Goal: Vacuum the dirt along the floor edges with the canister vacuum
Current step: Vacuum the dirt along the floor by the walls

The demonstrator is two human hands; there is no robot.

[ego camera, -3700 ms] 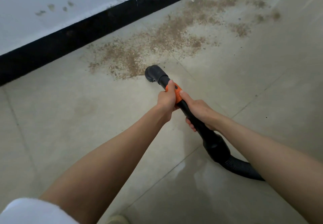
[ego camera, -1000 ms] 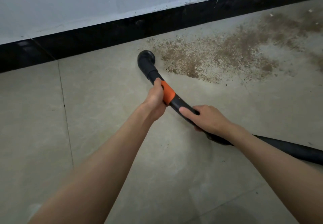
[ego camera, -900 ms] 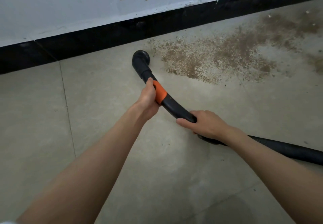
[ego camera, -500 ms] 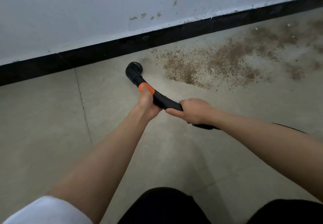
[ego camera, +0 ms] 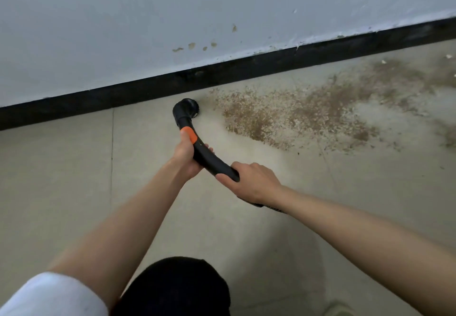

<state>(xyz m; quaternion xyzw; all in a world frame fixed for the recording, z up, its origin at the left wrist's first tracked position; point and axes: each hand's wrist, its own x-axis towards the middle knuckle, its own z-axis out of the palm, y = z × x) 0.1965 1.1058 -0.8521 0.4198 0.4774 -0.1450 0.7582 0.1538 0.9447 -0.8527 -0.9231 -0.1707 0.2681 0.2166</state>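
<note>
A black curved vacuum wand [ego camera: 212,161] with an orange band [ego camera: 188,135] ends in a round brush nozzle [ego camera: 186,108] that sits on the floor just in front of the black baseboard [ego camera: 237,71]. My left hand [ego camera: 185,154] grips the wand just below the orange band. My right hand [ego camera: 250,180] grips it farther back, hiding the start of the hose. A wide patch of brown dirt [ego camera: 283,115] lies on the tiles right of the nozzle, a short gap away, and stretches to the right edge.
A white wall [ego camera: 172,14] with a few brown spots rises above the baseboard. Beige floor tiles [ego camera: 61,180] run left and toward me. My dark-clothed knee [ego camera: 172,288] shows at the bottom, and a white sleeve [ego camera: 49,296] at the lower left.
The nozzle has moved up toward the baseboard, close to the dirt's left edge. Both hands kept their grip on the wand. The view has tilted up, showing more wall.
</note>
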